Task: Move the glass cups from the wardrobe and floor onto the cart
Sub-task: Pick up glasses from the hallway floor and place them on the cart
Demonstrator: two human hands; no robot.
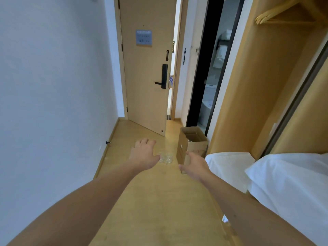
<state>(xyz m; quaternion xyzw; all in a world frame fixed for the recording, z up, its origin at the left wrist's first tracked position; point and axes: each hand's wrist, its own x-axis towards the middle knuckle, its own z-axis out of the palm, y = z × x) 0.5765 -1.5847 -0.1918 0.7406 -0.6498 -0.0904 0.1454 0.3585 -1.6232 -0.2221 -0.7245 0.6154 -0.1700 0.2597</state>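
Fingers of your left hand [143, 153] and right hand [194, 164] spread loosely, empty, above the glass cups [166, 158] on the floor [159, 201].

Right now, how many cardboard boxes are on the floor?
1: an open cardboard box stands on the floor by the wardrobe, right of the glass cups. Others may be hidden.

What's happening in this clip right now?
A person stands in a hallway with both arms stretched forward. The left hand and the right hand are open and hold nothing. A small cluster of glass cups sits on the wooden floor between the hands, beside an open cardboard box. No cup has been picked up yet, and no cart is in view.
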